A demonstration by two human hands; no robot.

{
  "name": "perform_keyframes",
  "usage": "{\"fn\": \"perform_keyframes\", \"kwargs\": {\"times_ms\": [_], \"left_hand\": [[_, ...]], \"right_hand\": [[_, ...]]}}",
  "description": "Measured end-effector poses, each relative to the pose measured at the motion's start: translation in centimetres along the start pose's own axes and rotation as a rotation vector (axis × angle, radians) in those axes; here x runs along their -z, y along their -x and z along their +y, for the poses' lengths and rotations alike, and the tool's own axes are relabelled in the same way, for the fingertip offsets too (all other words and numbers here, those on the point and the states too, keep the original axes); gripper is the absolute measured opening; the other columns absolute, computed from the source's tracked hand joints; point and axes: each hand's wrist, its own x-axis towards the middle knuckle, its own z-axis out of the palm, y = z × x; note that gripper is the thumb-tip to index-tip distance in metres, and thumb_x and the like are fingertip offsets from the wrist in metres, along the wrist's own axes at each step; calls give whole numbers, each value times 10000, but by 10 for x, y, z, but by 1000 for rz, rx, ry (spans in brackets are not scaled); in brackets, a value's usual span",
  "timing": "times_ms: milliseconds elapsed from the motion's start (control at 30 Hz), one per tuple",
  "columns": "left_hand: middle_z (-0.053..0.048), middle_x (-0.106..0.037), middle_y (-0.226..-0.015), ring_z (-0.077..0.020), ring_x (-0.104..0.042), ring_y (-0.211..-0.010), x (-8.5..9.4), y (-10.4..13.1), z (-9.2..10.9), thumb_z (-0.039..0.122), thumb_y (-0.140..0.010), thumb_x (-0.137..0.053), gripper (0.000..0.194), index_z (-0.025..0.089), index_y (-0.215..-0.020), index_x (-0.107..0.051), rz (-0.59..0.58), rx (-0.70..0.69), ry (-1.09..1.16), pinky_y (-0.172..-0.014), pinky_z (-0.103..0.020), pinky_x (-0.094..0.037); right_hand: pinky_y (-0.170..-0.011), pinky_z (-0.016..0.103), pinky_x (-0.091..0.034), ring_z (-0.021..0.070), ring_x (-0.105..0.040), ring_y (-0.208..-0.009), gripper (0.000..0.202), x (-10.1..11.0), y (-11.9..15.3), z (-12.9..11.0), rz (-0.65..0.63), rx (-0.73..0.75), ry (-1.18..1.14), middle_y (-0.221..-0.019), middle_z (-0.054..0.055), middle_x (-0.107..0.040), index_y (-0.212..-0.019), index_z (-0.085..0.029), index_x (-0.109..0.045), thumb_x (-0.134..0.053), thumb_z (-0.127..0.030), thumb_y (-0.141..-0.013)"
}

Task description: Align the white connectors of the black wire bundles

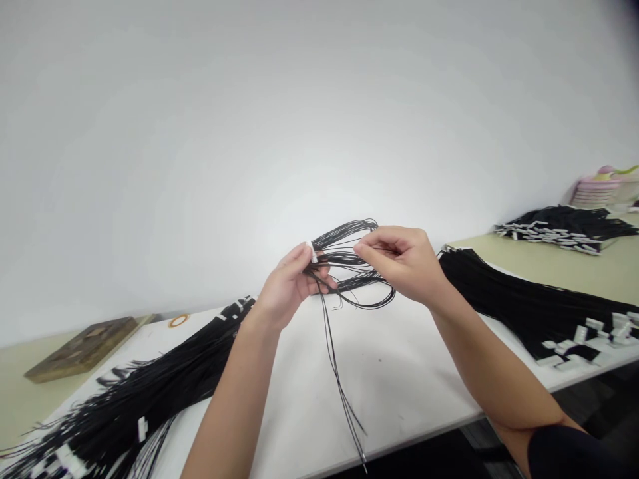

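Observation:
Above the white board, my left hand (294, 283) pinches a white connector (312, 251) from which a bundle of thin black wires (344, 233) fans out to the right and loops back. My right hand (399, 256) is closed at the right side of these wires, its thumb and forefinger pinched on some of them. Exactly how many wires sit between those fingers cannot be made out. A few loose wire ends (339, 379) hang from the left hand down over the board.
A large pile of black wires (170, 379) lies to the left, with a brown block (82, 347) and an orange ring (178, 320) behind it. At right lie another wire bundle (519, 299) with white connectors and a farther pile (559, 226), beside a pink container (596, 189).

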Motion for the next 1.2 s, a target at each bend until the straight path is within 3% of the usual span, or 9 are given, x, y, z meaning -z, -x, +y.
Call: {"fn": "perform_keyframes", "kwargs": {"times_ms": [300, 667, 1200], "left_hand": [[-12, -551, -711, -159, -626, -654, 0, 0, -1, 360, -882, -467, 202, 173, -806, -485, -13, -19, -31, -595, -262, -471], [-14, -562, -714, -158, -624, -657, -2, 1, 0, 375, -867, -496, 217, 168, -803, -511, -3, -52, -104, -606, -270, -462], [-10, -564, -706, -161, -617, -656, -3, 1, -1, 394, -866, -490, 229, 176, -799, -513, -9, -60, -152, -624, -287, -461]], "right_hand": [[-434, 232, -226, 75, -289, -485, 216, 6, -2, 3, -107, -178, -47, -512, -34, -387, -626, -143, -596, -602, -279, -794], [-462, 234, -270, 85, -354, -514, 200, 10, -4, 4, -150, -236, -100, -556, -12, -462, -645, -139, -626, -616, -288, -777], [-459, 231, -265, 83, -348, -513, 210, 11, -5, 1, -131, -252, -108, -546, -17, -447, -621, -137, -617, -614, -279, -777]]}}
